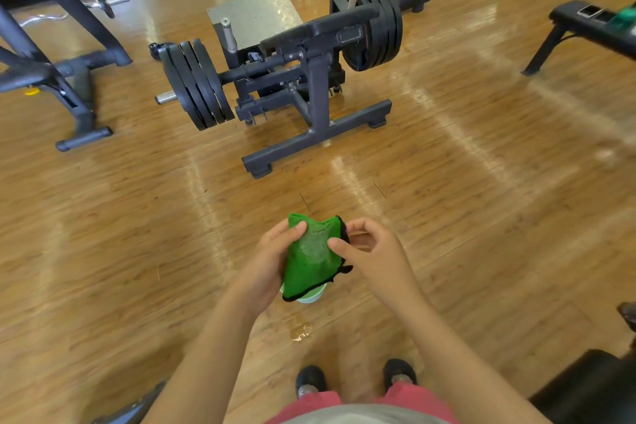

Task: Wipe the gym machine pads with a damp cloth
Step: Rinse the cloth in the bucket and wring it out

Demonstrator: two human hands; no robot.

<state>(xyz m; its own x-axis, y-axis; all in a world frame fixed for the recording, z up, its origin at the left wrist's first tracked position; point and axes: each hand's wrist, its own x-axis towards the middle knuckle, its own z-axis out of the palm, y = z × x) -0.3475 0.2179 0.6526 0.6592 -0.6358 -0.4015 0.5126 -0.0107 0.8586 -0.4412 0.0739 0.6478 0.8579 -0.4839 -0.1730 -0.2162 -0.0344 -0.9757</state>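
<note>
Nearest, at six o'clock, the person's dark shoes (311, 380) are planted on the wood floor (481, 217), and a black padded surface (585, 385) is seen at four o'clock, just beside the right leg. A small wet patch (300, 332) lies just ahead of the shoes, likely dripped from the cloth.

A little farther out, at twelve o'clock from the body, a pale green bowl (311, 296) is set on the floor. The green cloth (315, 255), edged in black, is held bunched directly above it, probably so that drips fall into the bowl and not onto the boards. The cloth is cradled by the left hand (275, 253) from its nine o'clock side, the thumb laid over the top edge. It is pinched at its three o'clock edge by the right hand (373, 248), thumb on the face and fingers curled behind. The grip suggests folding or wringing before any wiping is begun.

Well beyond, at twelve o'clock, the plate-loaded machine (316, 93) is stood, its black pad (320, 27) on top and untouched, weight plates (198, 83) hung at either side. At two o'clock a bench (585, 19) is placed, with small items on it.
</note>
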